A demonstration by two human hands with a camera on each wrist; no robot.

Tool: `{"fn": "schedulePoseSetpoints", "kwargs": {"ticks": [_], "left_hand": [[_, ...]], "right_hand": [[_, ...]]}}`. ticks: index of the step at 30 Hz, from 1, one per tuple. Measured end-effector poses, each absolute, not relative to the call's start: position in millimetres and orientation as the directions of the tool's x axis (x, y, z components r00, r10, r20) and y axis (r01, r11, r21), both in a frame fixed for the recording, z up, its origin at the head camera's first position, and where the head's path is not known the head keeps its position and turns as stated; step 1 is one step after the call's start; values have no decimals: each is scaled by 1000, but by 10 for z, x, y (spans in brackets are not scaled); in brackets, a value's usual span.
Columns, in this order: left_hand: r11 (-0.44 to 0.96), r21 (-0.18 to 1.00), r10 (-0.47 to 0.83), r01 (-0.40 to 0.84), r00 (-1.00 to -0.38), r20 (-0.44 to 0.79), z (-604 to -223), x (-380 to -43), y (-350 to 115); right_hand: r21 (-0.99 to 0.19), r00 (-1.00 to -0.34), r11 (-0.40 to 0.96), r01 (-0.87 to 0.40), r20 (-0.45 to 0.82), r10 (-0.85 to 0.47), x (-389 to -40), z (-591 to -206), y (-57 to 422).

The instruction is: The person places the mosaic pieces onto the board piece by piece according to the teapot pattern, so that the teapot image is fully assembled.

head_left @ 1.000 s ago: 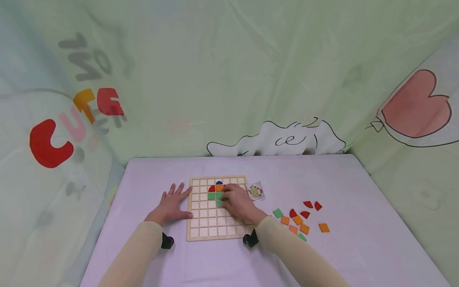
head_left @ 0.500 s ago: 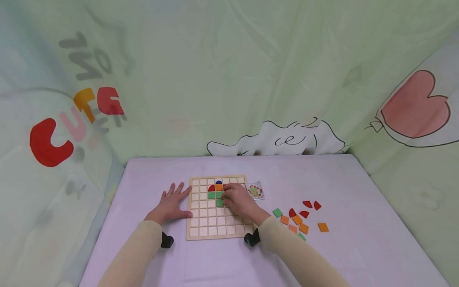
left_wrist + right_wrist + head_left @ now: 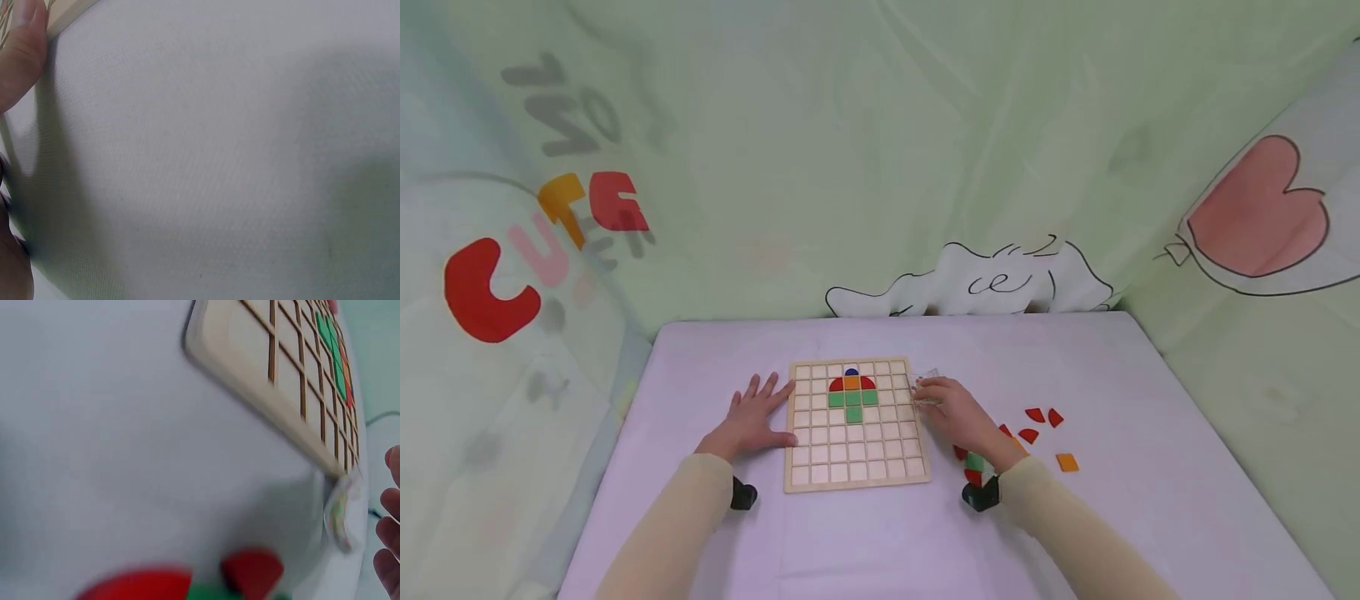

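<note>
The wooden grid board point(image 3: 855, 487) lies on the table. Its cells hold a blue half-round piece point(image 3: 852, 372), an orange square point(image 3: 852, 383), two red quarter-round pieces point(image 3: 868, 383) and several green squares point(image 3: 853, 414). My left hand point(image 3: 751, 421) rests with spread fingers, thumb and forefinger touching the board's left edge. To the right of the board, my right hand point(image 3: 961, 417) hovers over the small pattern card point(image 3: 934, 374), hiding most of it. In the right wrist view its fingers point(image 3: 389, 534) hold nothing, and the card point(image 3: 337, 515) curls up beside the board's corner.
Loose red pieces point(image 3: 1028, 435) and an orange square point(image 3: 1067, 462) lie right of my right hand. More pieces, including a green one point(image 3: 974, 463), show under its wrist. A printed cloth point(image 3: 790, 167) stands behind the table's far edge.
My right hand has left the board and moved right to the card, uncovering the coloured pieces in the cells. The head view has shifted slightly. My left hand stays at the board's edge.
</note>
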State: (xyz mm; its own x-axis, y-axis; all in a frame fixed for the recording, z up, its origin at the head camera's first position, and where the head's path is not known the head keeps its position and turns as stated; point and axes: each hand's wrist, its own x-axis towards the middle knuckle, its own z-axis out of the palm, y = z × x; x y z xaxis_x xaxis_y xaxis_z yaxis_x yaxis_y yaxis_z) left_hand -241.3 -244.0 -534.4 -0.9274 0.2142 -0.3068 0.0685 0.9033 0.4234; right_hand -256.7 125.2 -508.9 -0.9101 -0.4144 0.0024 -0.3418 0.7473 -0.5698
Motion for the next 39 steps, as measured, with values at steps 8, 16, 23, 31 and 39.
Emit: {"fn": "schedulePoseSetpoints", "kwargs": {"ticks": [8, 16, 23, 31, 39], "left_hand": [[902, 424, 226, 79, -924, -307, -5261, -2447, -2437], [899, 428, 237, 90, -923, -304, -5215, -2500, -2504], [900, 428, 229, 79, -922, -311, -5194, -2509, -2550], [897, 434, 243, 84, -914, -326, -5206, -2496, -2499], [902, 423, 248, 88, -907, -339, -5308, -2481, -2452]], "right_hand": [[-555, -956, 793, -249, 10, -294, -2526, -4944, 1878], [-554, -975, 811, -190, 7, -223, -2515, -4803, 2361], [-543, -980, 823, -165, -2, -198, -2427, -4877, 2552], [-549, -985, 827, -123, -34, -169, -2255, -5114, 2654], [-535, -982, 837, -110, -74, -176, -2170, -5259, 2665]]}}
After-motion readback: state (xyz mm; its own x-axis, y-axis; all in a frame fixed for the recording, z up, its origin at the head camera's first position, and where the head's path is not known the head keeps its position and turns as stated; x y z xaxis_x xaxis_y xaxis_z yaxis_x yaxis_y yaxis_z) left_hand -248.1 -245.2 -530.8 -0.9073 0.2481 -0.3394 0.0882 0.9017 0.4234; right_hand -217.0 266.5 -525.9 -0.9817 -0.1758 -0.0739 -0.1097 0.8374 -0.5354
